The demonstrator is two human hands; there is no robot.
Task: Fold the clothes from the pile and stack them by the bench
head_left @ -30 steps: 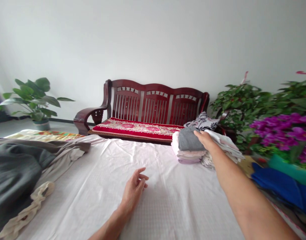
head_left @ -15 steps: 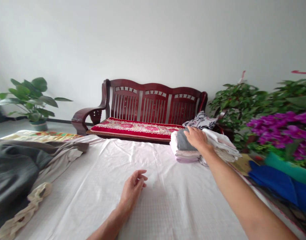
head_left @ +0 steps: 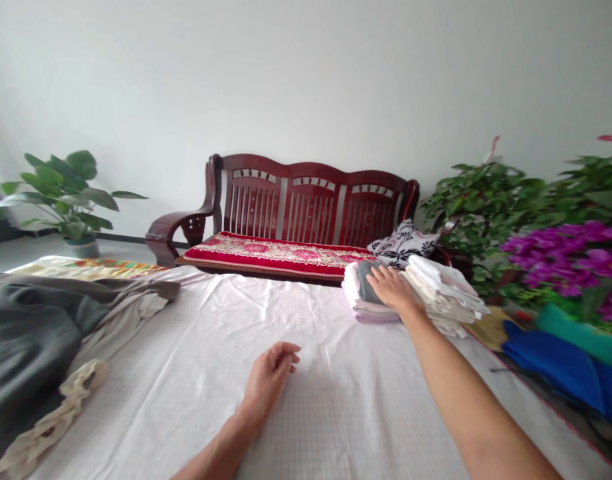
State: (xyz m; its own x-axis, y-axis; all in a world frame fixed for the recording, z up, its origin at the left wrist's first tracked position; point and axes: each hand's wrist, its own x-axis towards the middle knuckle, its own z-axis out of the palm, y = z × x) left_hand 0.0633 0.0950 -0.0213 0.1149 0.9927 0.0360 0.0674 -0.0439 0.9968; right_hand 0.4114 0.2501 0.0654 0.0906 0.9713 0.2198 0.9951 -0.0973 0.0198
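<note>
Stacking step: right hand (head_left: 393, 290), fingers spread, presses grey cloth (head_left: 365, 288) onto folded pile (head_left: 373, 312); left hand (head_left: 269, 377) rests loosely curled on surface (head_left: 336, 407); release wants a straight lift.

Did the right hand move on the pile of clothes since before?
Yes. Judged against the pillow on the bench, the right hand slid left across the gray cloth and now covers more of it.

Right of centre, our right hand (head_left: 393, 291) lies flat on the folded grey cloth (head_left: 367, 288); below, our left hand (head_left: 270, 375) rests on the white sheet (head_left: 211, 320).
</note>
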